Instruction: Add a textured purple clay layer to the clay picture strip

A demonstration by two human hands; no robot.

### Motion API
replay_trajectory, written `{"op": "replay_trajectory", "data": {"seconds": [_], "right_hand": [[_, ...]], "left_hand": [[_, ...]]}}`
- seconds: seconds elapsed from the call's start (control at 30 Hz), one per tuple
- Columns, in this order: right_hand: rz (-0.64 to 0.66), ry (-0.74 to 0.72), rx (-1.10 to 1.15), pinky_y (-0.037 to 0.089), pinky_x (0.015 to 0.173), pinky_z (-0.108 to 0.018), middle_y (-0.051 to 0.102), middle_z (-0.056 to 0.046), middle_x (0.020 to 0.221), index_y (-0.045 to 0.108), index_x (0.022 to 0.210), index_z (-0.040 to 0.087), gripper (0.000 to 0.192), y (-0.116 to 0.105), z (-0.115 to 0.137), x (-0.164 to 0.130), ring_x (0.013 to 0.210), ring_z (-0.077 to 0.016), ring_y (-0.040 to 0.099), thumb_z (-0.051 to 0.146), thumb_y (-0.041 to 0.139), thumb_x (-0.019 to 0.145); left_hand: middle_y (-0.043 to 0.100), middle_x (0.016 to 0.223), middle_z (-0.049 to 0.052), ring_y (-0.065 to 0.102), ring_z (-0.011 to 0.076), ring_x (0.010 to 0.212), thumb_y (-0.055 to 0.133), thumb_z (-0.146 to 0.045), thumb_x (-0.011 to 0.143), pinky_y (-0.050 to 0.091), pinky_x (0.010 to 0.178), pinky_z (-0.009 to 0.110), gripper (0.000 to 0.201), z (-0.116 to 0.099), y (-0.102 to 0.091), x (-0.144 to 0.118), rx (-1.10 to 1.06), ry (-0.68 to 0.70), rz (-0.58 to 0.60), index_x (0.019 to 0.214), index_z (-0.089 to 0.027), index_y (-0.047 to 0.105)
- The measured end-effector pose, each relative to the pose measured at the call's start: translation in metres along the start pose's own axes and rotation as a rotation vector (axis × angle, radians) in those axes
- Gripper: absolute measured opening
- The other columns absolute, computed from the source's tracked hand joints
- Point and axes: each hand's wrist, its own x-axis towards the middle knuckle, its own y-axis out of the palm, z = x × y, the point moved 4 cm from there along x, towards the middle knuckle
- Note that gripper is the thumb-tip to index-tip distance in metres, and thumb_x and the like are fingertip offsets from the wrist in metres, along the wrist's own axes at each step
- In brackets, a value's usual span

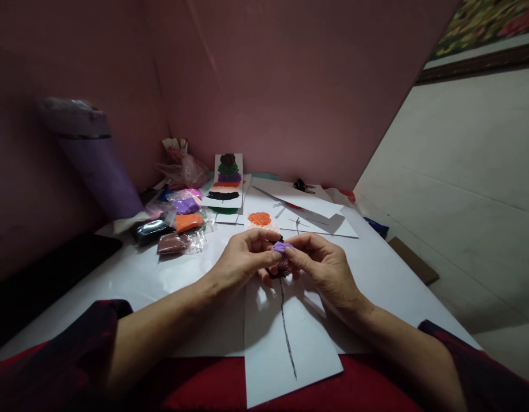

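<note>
Between the fingertips of both hands is a small lump of purple modelling clay (282, 247). My left hand (251, 252) pinches it from the left, and my right hand (322, 263) pinches it from the right. Just under the fingers lies a white paper sheet (264, 349) with a dark, stem-like line (285, 326) running down it. A pinkish clay patch with dark edges (283, 268) sits at the top of that line, partly hidden by my fingers. Beyond the hands, an orange textured clay disc (259, 218) rests on paper.
Clear packets of clay, among them orange (188, 222), purple (186, 205) and brown (173, 243), lie to the left. A card with coloured clay bands (225, 182) leans at the back. A purple bottle (95, 160) stands far left. Keys (302, 185) and loose sheets (307, 200) lie back right.
</note>
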Motion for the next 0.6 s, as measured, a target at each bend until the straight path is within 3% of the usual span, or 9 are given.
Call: {"op": "replay_trajectory", "data": {"seconds": [0.33, 0.6], "right_hand": [[-0.006, -0.015, -0.043, 0.045, 0.047, -0.024, 0.067, 0.000, 0.060, 0.067, 0.075, 0.018, 0.017, -0.0022, -0.0008, 0.0002, 0.053, -0.0127, 0.059, 0.034, 0.072, 0.078], [0.031, -0.036, -0.030, 0.049, 0.051, -0.023, 0.068, 0.000, 0.068, 0.068, 0.085, 0.020, 0.015, -0.0007, -0.0019, -0.0018, 0.061, -0.0135, 0.063, 0.031, 0.073, 0.078]], "left_hand": [[0.066, 0.065, 0.003, 0.061, 0.0124, 0.057, 0.079, -0.030, 0.065, 0.050, 0.049, 0.021, 0.031, -0.0027, 0.0032, -0.0031, 0.014, -0.031, 0.033, 0.088, -0.012, 0.066], [0.064, 0.055, 0.001, 0.057, 0.0097, 0.043, 0.077, -0.030, 0.066, 0.045, 0.043, 0.020, 0.025, 0.0027, -0.0040, 0.0036, 0.024, 0.002, -0.078, 0.078, -0.011, 0.065]]}}
